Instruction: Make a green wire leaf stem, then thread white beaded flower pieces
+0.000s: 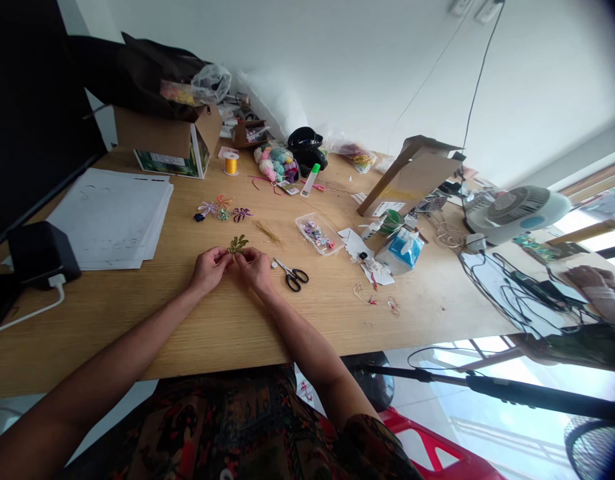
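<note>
Between my two hands, just above the wooden table, is a small green leafy sprig (238, 244). My left hand (210, 268) pinches its lower left side, and the fingers of my right hand (254, 268) close on its lower right. The fingertips hide the base of the sprig. Black-handled scissors (293, 276) lie beside my right hand, blades toward it. Beyond the hands rest a few small craft flowers, among them a purple one (242, 214) and an orange one (224, 201), and a bundle of thin golden strands (268, 232).
A clear tray (319, 233) of small colourful pieces stands right of the strands. Farther back are a yellow thread spool (231, 163), yarn balls (277, 163) and a green-capped tube (310, 180). Papers (110, 220) lie left; a fan (520, 210) and another person's hand (592, 277) are right.
</note>
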`<action>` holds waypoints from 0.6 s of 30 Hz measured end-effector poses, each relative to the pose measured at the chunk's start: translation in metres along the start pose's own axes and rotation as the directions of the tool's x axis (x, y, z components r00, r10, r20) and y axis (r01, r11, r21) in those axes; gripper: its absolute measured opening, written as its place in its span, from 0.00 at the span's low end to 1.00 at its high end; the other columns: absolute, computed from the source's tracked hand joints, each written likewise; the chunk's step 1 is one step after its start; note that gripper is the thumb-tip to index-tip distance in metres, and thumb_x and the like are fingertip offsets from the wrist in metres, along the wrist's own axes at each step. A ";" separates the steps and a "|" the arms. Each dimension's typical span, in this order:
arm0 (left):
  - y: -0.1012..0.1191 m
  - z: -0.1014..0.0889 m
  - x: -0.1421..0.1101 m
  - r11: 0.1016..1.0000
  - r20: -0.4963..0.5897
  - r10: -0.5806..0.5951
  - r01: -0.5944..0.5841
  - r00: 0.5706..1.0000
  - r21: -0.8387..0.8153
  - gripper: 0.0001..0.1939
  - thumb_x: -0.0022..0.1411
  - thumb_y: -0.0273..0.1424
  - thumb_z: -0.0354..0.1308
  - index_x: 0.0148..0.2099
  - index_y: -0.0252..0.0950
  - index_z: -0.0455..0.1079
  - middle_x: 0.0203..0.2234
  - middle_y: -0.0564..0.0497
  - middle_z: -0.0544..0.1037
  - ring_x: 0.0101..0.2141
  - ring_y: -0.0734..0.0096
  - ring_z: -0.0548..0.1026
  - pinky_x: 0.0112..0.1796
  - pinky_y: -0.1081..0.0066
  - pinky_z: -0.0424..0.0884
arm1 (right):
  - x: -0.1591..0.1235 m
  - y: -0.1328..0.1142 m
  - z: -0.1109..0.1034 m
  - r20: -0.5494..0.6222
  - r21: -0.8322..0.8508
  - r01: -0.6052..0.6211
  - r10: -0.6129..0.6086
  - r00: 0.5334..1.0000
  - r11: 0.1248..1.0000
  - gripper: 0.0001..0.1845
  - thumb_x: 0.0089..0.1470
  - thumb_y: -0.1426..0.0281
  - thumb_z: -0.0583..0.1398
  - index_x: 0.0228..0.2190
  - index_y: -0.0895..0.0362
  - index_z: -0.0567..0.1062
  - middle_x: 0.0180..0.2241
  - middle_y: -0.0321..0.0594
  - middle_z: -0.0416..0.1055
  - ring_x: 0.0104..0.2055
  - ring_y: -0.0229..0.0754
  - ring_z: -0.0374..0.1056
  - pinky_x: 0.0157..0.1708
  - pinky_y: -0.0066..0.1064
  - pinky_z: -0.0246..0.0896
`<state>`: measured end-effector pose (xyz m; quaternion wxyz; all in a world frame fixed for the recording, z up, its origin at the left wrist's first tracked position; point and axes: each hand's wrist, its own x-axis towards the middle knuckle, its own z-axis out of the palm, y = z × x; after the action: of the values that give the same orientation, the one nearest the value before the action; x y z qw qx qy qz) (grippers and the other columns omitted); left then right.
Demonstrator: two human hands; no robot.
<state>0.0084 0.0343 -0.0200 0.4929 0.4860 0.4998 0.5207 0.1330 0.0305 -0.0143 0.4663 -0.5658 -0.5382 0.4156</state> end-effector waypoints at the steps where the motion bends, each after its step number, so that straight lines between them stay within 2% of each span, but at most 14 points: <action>1: -0.001 0.000 0.000 1.000 0.004 0.006 -0.007 1.000 0.008 0.17 0.44 0.42 0.67 0.27 0.34 0.69 0.18 0.54 0.72 0.20 0.75 0.67 0.23 0.75 0.60 | 0.000 -0.001 0.000 -0.002 -0.004 -0.004 0.004 1.000 1.000 0.05 0.50 0.71 0.60 0.28 0.59 0.77 0.29 0.39 0.77 0.29 0.37 0.70 0.30 0.26 0.63; 4: -0.002 -0.001 0.001 1.000 0.016 0.016 -0.017 1.000 0.015 0.15 0.46 0.40 0.65 0.27 0.34 0.68 0.17 0.55 0.71 0.19 0.76 0.66 0.22 0.75 0.59 | -0.001 -0.002 0.000 -0.005 -0.001 -0.007 0.007 1.000 1.000 0.05 0.49 0.71 0.60 0.28 0.59 0.76 0.27 0.38 0.76 0.28 0.37 0.69 0.29 0.25 0.62; 10: -0.001 -0.001 0.001 0.998 0.028 0.032 -0.034 0.999 0.053 0.11 0.48 0.37 0.63 0.25 0.35 0.67 0.16 0.56 0.70 0.18 0.77 0.64 0.21 0.75 0.58 | 0.002 0.001 -0.002 -0.056 0.000 0.102 -0.102 0.993 0.995 0.09 0.51 0.65 0.60 0.26 0.58 0.73 0.24 0.35 0.72 0.26 0.36 0.66 0.27 0.26 0.60; 18: -0.007 -0.001 0.002 0.992 -0.005 0.064 -0.063 0.998 0.111 0.09 0.49 0.35 0.61 0.26 0.35 0.68 0.18 0.55 0.72 0.20 0.75 0.68 0.24 0.75 0.62 | 0.002 0.003 0.002 -0.117 -0.035 0.037 -0.041 0.992 0.999 0.09 0.50 0.66 0.60 0.23 0.57 0.72 0.22 0.34 0.71 0.24 0.36 0.65 0.25 0.26 0.57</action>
<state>0.0077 0.0359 -0.0271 0.4461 0.5260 0.5144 0.5096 0.1321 0.0324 -0.0174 0.4959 -0.5861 -0.5275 0.3636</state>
